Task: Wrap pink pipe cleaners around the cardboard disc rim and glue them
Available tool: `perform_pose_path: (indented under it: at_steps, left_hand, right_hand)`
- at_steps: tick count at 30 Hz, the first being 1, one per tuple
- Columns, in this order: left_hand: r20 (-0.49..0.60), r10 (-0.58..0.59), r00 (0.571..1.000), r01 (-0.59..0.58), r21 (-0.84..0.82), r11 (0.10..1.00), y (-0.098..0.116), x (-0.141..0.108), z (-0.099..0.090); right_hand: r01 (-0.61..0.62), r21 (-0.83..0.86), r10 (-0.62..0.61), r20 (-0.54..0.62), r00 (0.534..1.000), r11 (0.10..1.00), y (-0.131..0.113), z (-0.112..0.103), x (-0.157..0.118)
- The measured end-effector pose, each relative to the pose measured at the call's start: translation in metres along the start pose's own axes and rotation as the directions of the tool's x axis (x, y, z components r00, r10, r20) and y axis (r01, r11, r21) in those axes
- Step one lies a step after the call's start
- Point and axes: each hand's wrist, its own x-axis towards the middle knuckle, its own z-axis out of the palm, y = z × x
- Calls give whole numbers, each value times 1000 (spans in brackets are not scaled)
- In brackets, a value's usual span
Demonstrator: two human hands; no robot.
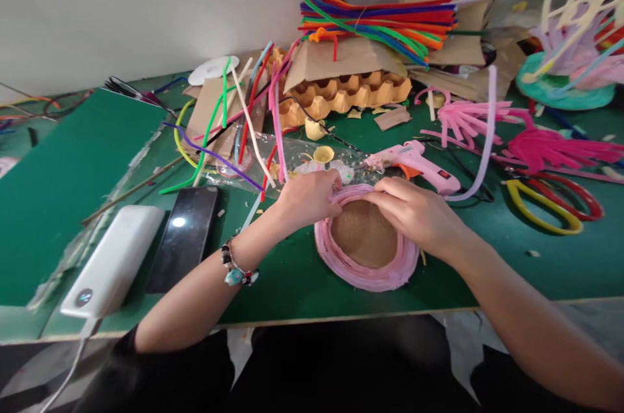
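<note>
A round pink ring (341,270) of wound pipe cleaners lies on the green table around a brown cardboard disc (364,234). My left hand (312,198) pinches the ring's upper left edge between thumb and fingers. At its upper right edge, my right hand (414,208) has its fingers closed on the pink rim. Just behind the hands rests a pink glue gun (414,162), with a pale glue stick (487,133) curving up from its rear end. Under the gun's nozzle is a crumpled clear plastic sheet (302,156).
Scissors (546,205) with yellow and red handles lie to the right. Pink pipe-cleaner bundles (560,146) sit behind them. At the back are an egg carton (351,94) and a colourful pipe-cleaner bundle (375,16). A phone (184,237) and white power bank (114,260) lie left.
</note>
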Motion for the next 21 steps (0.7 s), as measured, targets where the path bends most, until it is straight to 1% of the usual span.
perform_pose_path:
  at_steps: [6, 9, 15, 18, 21]
  left_hand:
    - [37, -11, 999, 11, 0, 1000, 2, 4, -2]
    - [62, -5, 998, 5, -2, 1000, 2, 5, -4]
    - [58, 31, 998, -30, -21, 999, 1, 7, -6]
    - [71, 24, 997, -23, -12, 1000, 1, 7, -7]
    - [56, 20, 998, -20, -2, 1000, 3, 6, -6]
  right_hand:
    - [-78, 116, 73, 47, 996, 990, -1, -3, 0]
    - [-88, 154, 82, 48, 995, 984, -2, -5, -1]
    - [-96, 178, 90, 43, 995, 979, -2, -5, -2]
    - [-97, 215, 91, 36, 995, 972, -1, -4, -3]
    - [-90, 232, 88, 21, 996, 968, 1, -4, -4]
